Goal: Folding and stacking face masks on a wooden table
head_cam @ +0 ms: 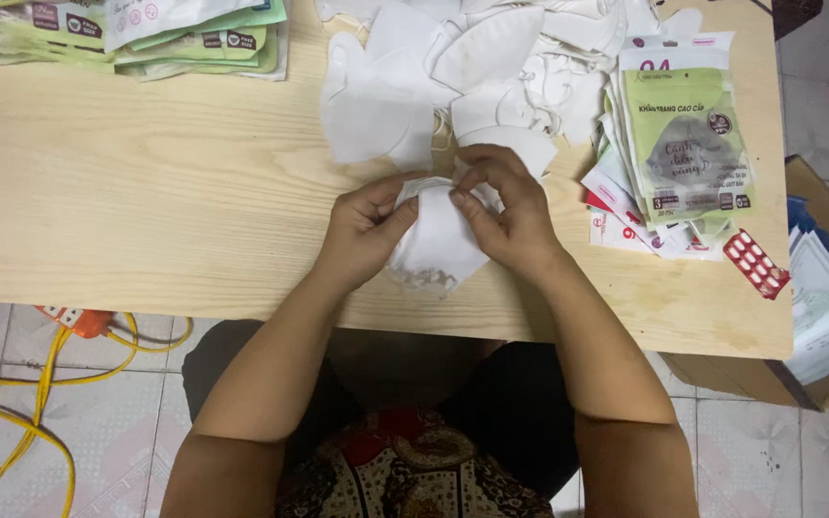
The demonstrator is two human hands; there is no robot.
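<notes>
Evidently mid-fold: left hand [365, 230] and right hand [503, 213] both pinched one white mask [437, 245]; beyond them lay the mask pile [453, 67]. Next move likely needed a steady crease.

Both hands [438, 225] pinching white mask [437, 251], mask pile [462, 67] behind, wooden table [146, 192]

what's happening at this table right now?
A person holds a white face mask with both hands, left hand and right hand, at the near edge of a wooden table. A pile of loose white masks lies just beyond; green printed packets are stacked to the right.
</notes>
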